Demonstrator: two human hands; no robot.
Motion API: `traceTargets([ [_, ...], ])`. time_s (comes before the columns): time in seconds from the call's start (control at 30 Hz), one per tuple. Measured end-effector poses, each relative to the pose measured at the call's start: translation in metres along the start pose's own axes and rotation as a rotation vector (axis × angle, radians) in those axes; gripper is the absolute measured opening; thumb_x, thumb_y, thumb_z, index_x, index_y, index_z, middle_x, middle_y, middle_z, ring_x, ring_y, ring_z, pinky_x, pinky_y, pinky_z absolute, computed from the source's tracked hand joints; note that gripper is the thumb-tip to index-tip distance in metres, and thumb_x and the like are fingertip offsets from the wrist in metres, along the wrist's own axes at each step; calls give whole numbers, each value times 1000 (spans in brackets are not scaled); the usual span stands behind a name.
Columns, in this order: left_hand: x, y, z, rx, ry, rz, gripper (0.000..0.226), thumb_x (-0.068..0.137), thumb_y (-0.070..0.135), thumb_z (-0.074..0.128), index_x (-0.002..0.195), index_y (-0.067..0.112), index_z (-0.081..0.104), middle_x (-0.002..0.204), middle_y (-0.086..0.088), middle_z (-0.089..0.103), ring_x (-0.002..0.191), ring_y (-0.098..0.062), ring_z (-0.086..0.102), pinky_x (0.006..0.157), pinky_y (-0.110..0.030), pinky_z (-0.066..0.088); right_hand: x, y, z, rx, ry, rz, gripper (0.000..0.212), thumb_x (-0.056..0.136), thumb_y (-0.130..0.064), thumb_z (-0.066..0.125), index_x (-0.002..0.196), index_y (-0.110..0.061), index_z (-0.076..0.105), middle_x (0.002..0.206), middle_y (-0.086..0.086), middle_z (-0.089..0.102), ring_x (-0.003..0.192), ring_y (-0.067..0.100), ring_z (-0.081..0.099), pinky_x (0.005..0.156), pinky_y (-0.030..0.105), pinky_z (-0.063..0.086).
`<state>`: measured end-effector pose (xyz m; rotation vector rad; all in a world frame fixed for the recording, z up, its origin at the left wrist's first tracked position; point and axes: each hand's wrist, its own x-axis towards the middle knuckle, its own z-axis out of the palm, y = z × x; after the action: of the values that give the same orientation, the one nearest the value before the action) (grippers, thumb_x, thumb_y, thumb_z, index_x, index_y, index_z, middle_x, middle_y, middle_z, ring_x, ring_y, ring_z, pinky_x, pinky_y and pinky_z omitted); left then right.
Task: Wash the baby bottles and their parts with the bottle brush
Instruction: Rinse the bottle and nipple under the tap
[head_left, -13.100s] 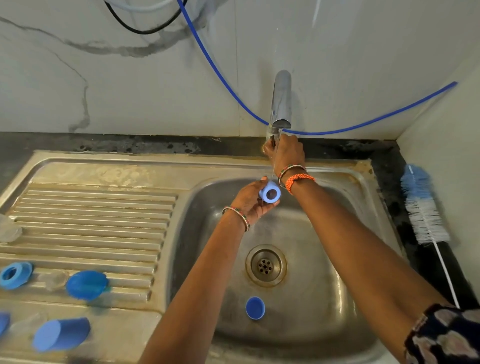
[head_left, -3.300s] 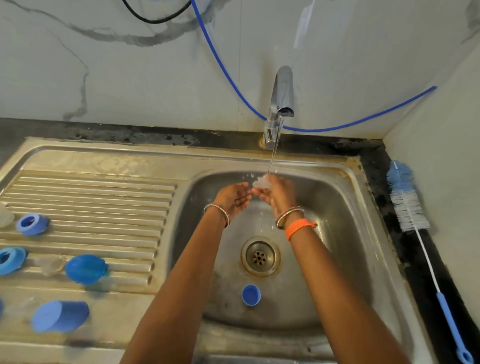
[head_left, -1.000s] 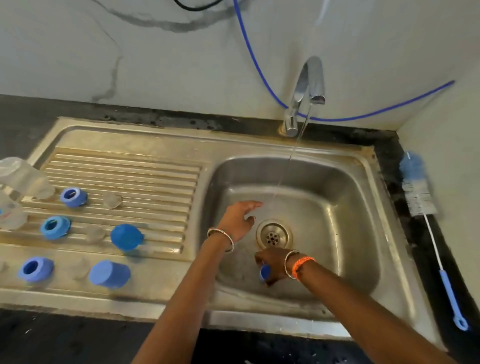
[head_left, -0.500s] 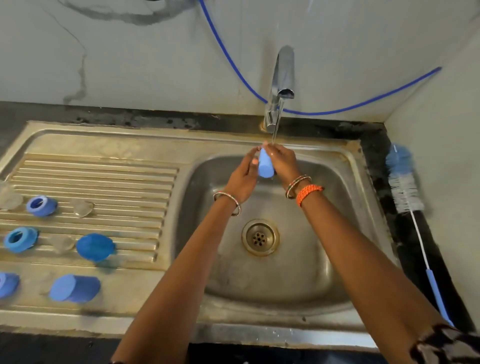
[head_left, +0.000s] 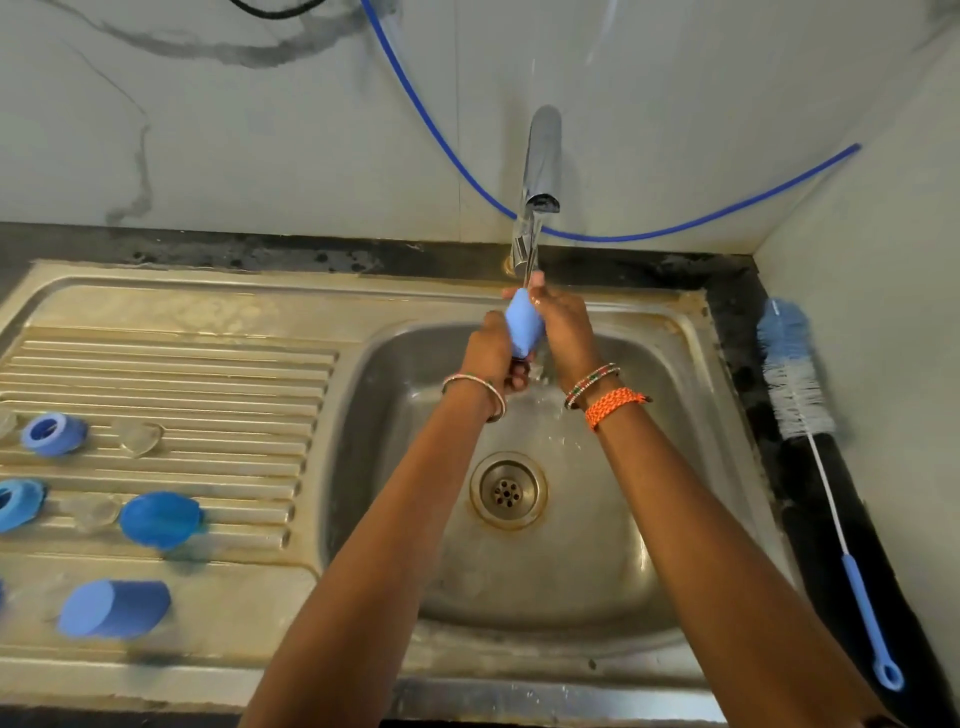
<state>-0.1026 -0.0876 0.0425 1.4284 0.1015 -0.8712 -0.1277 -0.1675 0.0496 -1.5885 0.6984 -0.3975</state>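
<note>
Steel sink unit (head_left: 218, 299): ribbed drainboard holds blue rings (head_left: 52, 434) (head_left: 15, 504), two blue caps (head_left: 160, 519) (head_left: 114, 608), clear teats (head_left: 137, 436) (head_left: 91, 512); bottle brush (head_left: 795, 384) lies on dark counter (head_left: 737, 332) at right.

Caps (head_left: 114, 608) & rings (head_left: 52, 434) on drainboard (head_left: 208, 374) left of basin (head_left: 701, 415); brush (head_left: 795, 384) on counter right, tap (head_left: 540, 171) behind.

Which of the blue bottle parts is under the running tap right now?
The pale blue plastic cap, gripped between both hands over the basin; the other blue parts lie on the drainboard.
</note>
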Motion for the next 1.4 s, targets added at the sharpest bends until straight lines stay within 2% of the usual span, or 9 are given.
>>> traceTargets([
  [0.1, -1, 9, -12, -415, -223, -245, 38, 95, 24, 21, 76, 7, 49, 43, -2, 42, 29, -6, 32, 26, -12, 21, -8, -1, -6, 6, -213, -92, 18, 91, -10, 59, 100, 4, 64, 87, 9, 61, 69, 7, 58, 58, 19, 49],
  [0.17, -3, 9, -12, -429, -248, -227, 38, 97, 29, 24, 78, 9, 51, 44, -1, 43, 30, -6, 34, 26, -12, 23, -8, -3, -5, -36, -156, -164, 21, 86, -18, 68, 72, -4, 62, 67, 4, 54, 55, 4, 50, 50, 17, 45],
  [0.37, -5, -6, 14, 149, 364, 309, 45, 101, 41, 33, 78, 9, 56, 68, -5, 52, 53, -11, 46, 57, -29, 44, 1, -15, 12, -102, -60, -155, 47, 92, -31, 58, 63, 6, 56, 59, 14, 53, 58, 14, 49, 59, 23, 41],
  [0.57, -3, 26, -28, -389, -237, -258, 39, 97, 26, 24, 76, 7, 50, 46, -3, 48, 28, -4, 35, 24, -11, 25, -3, -12, -3, 201, -336, -68, 15, 84, -3, 65, 98, 2, 62, 85, 13, 59, 69, 13, 57, 59, 21, 50],
  [0.77, 7, 7, 4, 53, 332, 329, 35, 96, 38, 37, 82, 11, 53, 76, -10, 57, 62, -19, 55, 55, -29, 49, -1, -9, 12, -266, 33, -254, 49, 90, -40, 61, 54, -10, 47, 53, 6, 46, 52, 15, 42, 55, 28, 36],
  [0.93, 6, 24, -30, -204, -128, -266, 39, 95, 34, 31, 69, 11, 48, 42, -1, 41, 26, -5, 32, 25, -11, 21, -13, -20, -3, -292, -350, -216, 39, 92, -30, 58, 107, 6, 64, 102, 10, 62, 90, 16, 58, 71, 19, 47],
  [1.13, 20, 23, -19, -344, -39, -123, 31, 95, 38, 39, 81, 14, 52, 44, 2, 51, 34, -6, 45, 32, -13, 36, -17, -19, 0, -1218, -97, -430, 60, 89, -49, 52, 132, -8, 49, 141, 11, 40, 134, 29, 27, 103, 43, 30],
  [1.27, 23, 18, -17, -352, -28, -49, 32, 95, 36, 37, 81, 11, 51, 56, -2, 52, 49, -10, 48, 43, -17, 40, -26, -40, 18, -386, -217, 19, 11, 83, -10, 60, 80, 0, 65, 94, 12, 58, 102, 28, 52, 78, 28, 43],
  [1.4, 21, 22, -22, 12, 84, 79, 33, 95, 28, 36, 66, 12, 43, 47, -3, 41, 37, -11, 31, 36, -13, 22, -32, -45, 7, 357, -198, 224, 31, 74, -4, 52, 44, -10, 49, 67, 2, 47, 66, 13, 45, 60, 21, 37],
])
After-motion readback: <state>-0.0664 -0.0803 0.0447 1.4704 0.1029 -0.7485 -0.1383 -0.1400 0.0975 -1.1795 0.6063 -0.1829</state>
